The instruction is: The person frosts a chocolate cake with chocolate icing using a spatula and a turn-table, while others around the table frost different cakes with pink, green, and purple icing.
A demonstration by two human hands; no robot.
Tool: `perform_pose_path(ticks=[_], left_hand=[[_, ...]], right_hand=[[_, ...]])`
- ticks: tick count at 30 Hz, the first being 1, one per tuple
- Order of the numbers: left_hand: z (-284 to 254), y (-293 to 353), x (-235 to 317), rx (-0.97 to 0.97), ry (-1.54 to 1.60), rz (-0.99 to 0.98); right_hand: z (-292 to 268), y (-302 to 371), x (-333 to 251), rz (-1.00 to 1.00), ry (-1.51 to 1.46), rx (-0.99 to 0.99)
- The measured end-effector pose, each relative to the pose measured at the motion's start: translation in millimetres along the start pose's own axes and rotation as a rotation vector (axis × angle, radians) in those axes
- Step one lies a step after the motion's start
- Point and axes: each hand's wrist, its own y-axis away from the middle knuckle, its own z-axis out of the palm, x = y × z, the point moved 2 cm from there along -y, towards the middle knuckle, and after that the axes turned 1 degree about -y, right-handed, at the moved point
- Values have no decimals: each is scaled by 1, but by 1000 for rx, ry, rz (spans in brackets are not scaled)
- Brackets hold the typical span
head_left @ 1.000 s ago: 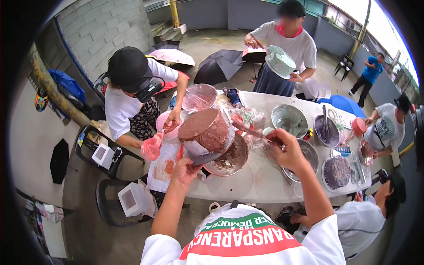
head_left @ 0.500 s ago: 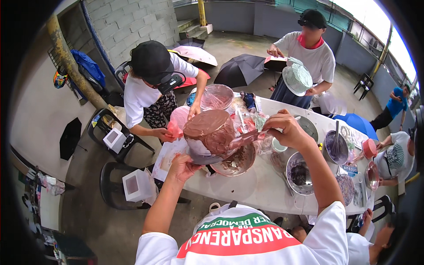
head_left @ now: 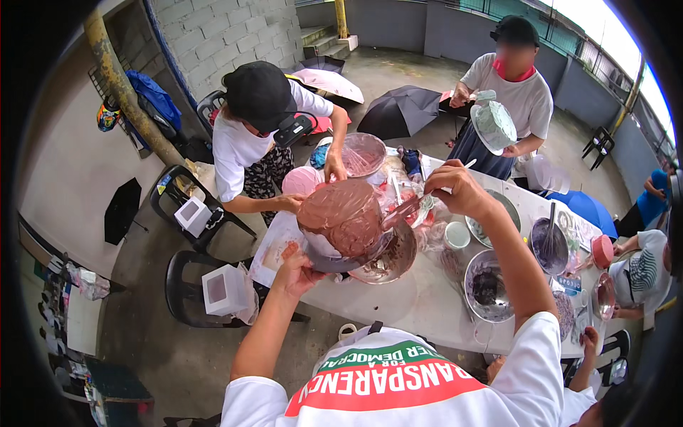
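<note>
The cake (head_left: 343, 219), covered in brown frosting on its top and much of its side, is held up above the near side of the table (head_left: 416, 306), just in front of the frosting bowl (head_left: 400, 257). The left hand (head_left: 293, 276) grips the near edge of the cake board (head_left: 340, 264) from below, though part of its fingers is hidden under it. The fingers of the right hand (head_left: 455, 188) are pinched around the spatula (head_left: 403, 211), whose brown-coated blade is at the right edge of the cake; whether it presses on the frosting is hard to tell. A pale patch shows low on the side facing the wearer, so that part probably wants the next share of frosting. For an even coat, the blade should lie nearly flat to the side, with light pressure and long strokes, while the left hand turns the board a little between strokes. The board looks somewhat tilted, so its weight is best centred over a spread palm, lest the cake slide. Staying above the bowl would catch drips, and the co-worker's hand (head_left: 334, 168) just beyond the cake calls for small, careful turns
</note>
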Motion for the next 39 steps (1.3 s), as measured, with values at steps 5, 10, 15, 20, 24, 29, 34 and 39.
perform_pose_path(ticks=[5,10,15,20,24,29,34,39], left_hand=[[-6,7,-5,-2,-15,50],[-35,32,-28,76,-41,116],[-75,75,-71,182,-50,348],[-107,114,-125,444,43,423],[-124,128,-160,564,104,431],[-137,126,-178,709,102,407],[-167,115,-181,632,109,336],[-178,104,-173,602,143,294]], right_hand=[[-5,17,24,147,-100,45],[47,61,38,598,-752,208],[110,102,18,745,-942,234],[168,140,10,965,-874,171],[209,173,21,1051,-677,172],[206,169,21,1045,-415,78],[212,157,16,1083,-235,151],[236,172,-4,1143,-233,308]])
